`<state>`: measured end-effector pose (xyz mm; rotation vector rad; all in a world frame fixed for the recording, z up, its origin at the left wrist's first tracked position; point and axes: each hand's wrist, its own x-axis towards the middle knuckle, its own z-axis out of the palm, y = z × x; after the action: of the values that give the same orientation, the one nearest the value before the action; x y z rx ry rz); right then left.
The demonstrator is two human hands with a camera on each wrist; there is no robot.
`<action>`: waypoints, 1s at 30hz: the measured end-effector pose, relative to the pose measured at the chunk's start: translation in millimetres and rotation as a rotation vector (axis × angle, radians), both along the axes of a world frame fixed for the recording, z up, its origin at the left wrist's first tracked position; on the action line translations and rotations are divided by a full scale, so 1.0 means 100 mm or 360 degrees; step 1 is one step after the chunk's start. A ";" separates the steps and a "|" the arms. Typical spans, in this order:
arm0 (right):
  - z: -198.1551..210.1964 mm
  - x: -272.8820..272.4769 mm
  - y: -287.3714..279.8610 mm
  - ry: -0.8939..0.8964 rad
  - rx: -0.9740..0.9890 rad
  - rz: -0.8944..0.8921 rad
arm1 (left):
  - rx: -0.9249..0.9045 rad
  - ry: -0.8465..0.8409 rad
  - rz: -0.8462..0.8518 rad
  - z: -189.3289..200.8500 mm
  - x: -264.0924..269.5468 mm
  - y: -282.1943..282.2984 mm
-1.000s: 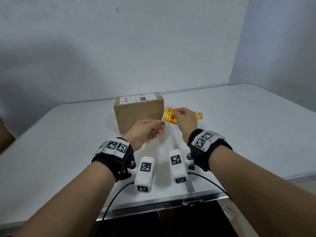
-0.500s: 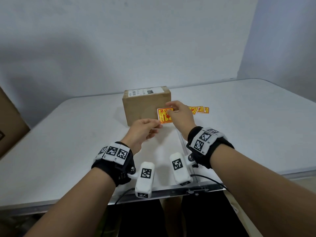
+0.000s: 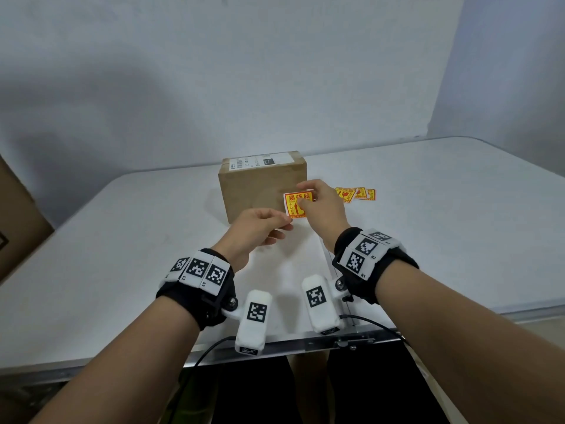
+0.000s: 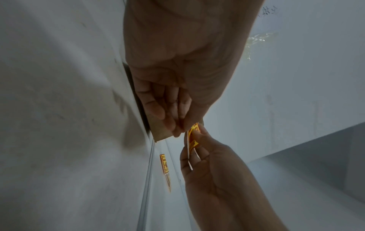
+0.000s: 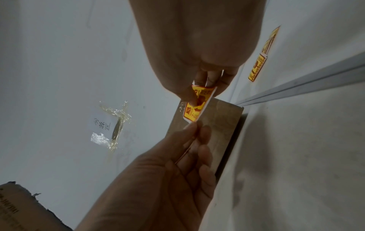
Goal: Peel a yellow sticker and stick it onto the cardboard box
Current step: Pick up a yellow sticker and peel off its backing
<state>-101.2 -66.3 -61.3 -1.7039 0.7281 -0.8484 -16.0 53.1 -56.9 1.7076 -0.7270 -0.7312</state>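
— Both hands have moved closer to the cardboard box (image 3: 260, 186) than a second ago. See? The yellow sticker (image 3: 296, 204) now shows right in front of the box's right corner.

— Who is holding it?

— The right hand (image 3: 324, 206) pinches its top part, thumb on the picture side. The left hand (image 3: 255, 228) pinches the bottom corner, where the white backing sticks out.

— Why two hands?

— I think one keeps the sticker steady while the other pulls the backing off.

— Is it stuck on yet?

— No, it's in the air near the box. More stickers (image 3: 356, 194) lie on the table (image 3: 122, 240), right of the box.
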 end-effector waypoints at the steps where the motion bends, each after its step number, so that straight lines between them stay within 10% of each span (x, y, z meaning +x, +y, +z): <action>1: 0.00 0.00 0.00 0.0009 -0.0014 0.0011 | -0.0001 0.0019 0.0011 0.00 0.01 0.00; 7: 0.05 -0.03 0.04 0.0220 -0.0731 -0.0142 | 0.0013 0.0189 0.0095 -0.05 0.10 -0.01; 30: 0.09 0.00 0.08 0.0244 -0.0314 0.0256 | -0.0089 0.0011 0.0126 0.02 0.15 -0.03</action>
<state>-101.0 -58.6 -51.9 -1.9923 0.6145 -0.7013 -0.7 49.7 -54.5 1.6729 -0.6655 -0.6557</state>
